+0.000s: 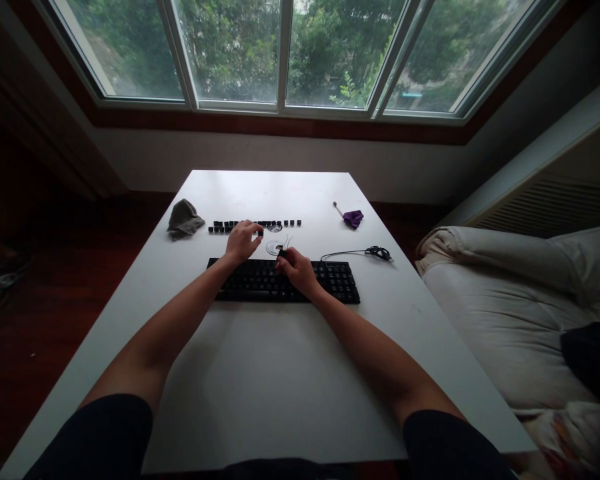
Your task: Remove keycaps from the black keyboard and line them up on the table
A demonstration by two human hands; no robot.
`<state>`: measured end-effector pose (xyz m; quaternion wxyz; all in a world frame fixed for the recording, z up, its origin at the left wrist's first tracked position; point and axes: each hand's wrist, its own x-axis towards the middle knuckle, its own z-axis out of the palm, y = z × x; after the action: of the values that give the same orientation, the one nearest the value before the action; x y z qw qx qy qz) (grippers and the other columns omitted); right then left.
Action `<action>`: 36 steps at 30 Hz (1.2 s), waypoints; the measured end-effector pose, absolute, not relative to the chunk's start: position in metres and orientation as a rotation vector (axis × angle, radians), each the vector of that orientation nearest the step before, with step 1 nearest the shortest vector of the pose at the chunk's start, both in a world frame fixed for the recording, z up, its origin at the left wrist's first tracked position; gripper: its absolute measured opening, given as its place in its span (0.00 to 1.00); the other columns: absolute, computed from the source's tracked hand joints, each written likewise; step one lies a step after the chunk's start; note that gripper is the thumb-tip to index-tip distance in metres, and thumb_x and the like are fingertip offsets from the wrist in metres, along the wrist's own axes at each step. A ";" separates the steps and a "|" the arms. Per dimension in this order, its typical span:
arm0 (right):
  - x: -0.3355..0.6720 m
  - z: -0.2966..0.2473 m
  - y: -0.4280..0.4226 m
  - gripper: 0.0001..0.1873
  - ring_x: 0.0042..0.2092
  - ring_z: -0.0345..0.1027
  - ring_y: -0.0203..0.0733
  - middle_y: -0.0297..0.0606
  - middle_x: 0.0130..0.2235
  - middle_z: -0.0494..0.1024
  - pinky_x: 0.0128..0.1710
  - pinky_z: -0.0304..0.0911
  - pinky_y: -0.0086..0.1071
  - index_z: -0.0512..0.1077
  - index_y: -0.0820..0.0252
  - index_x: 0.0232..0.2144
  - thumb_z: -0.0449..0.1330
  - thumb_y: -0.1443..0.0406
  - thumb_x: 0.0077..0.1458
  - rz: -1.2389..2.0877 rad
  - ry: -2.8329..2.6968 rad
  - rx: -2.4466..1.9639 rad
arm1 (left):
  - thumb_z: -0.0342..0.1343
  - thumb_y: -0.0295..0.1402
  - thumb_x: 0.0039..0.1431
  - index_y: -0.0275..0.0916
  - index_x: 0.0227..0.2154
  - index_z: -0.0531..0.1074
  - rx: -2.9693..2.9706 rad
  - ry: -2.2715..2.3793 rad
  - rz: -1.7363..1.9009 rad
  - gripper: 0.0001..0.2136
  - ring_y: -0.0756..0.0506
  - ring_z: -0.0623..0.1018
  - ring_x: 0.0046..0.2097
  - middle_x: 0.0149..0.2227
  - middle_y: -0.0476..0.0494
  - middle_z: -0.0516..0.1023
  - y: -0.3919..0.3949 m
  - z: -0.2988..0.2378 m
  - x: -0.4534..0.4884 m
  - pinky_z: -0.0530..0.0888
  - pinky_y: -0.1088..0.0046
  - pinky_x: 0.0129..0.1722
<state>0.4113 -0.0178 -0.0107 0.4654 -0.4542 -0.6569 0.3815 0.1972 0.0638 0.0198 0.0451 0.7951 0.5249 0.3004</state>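
Observation:
A black keyboard (336,281) lies across the table under my hands. My left hand (242,241) is just beyond its top edge, pinching a small black keycap (261,233) between thumb and fingers. Over the middle of the keyboard, my right hand (299,269) is closed on what looks like a wire keycap puller (289,241); its thin wires point away from me and its dark end is at the fingertips. Loose black keycaps (293,223) stand in rows behind the keyboard, partly hidden by my left hand. A round clear dish (274,247) sits between the hands.
A grey cloth (185,219) lies at the table's far left. On the right are a purple cloth (353,219), a thin brush (337,209) and the keyboard's coiled cable (379,252). The white table (280,373) stands before a window, with a pale sofa (500,320) to the right.

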 end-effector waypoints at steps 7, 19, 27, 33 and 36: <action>0.415 -0.011 -0.019 0.10 0.31 0.76 0.41 0.32 0.29 0.80 0.34 0.69 0.32 0.69 0.53 0.37 0.57 0.55 0.63 0.889 -1.655 -1.121 | 0.59 0.33 0.60 0.44 0.42 0.80 2.392 1.799 0.723 0.09 0.35 0.69 0.54 0.49 0.39 0.75 0.116 0.005 0.222 0.69 0.55 0.54; 0.416 -0.008 -0.020 0.08 0.30 0.74 0.40 0.31 0.29 0.80 0.35 0.67 0.31 0.69 0.53 0.37 0.57 0.57 0.63 0.867 -1.682 -1.117 | 0.59 0.37 0.59 0.48 0.44 0.80 2.324 1.957 0.571 0.11 0.34 0.68 0.55 0.49 0.38 0.74 0.137 -0.011 0.233 0.67 0.53 0.54; 0.416 -0.006 -0.020 0.08 0.31 0.75 0.41 0.32 0.29 0.80 0.36 0.68 0.32 0.69 0.53 0.38 0.57 0.56 0.63 0.871 -1.689 -1.136 | 0.60 0.36 0.58 0.47 0.43 0.79 2.322 1.910 0.639 0.11 0.32 0.68 0.54 0.48 0.37 0.74 0.136 -0.014 0.230 0.67 0.51 0.53; 0.415 -0.006 -0.020 0.08 0.31 0.76 0.41 0.31 0.29 0.80 0.37 0.68 0.32 0.69 0.54 0.38 0.57 0.56 0.63 0.877 -1.687 -1.128 | 0.60 0.35 0.59 0.47 0.43 0.79 2.334 1.866 0.666 0.10 0.33 0.68 0.55 0.49 0.38 0.73 0.134 -0.010 0.227 0.67 0.52 0.54; 0.415 -0.007 -0.020 0.08 0.31 0.76 0.41 0.31 0.29 0.81 0.36 0.68 0.32 0.69 0.54 0.37 0.57 0.56 0.63 0.880 -1.682 -1.128 | 0.59 0.35 0.60 0.47 0.42 0.80 2.347 1.853 0.657 0.09 0.33 0.67 0.56 0.49 0.38 0.73 0.133 -0.008 0.226 0.67 0.52 0.54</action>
<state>0.4155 -0.0202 -0.0068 0.4498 -0.4561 -0.6804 0.3560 0.2263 0.1325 -0.0076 0.0400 0.7659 0.6049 0.2143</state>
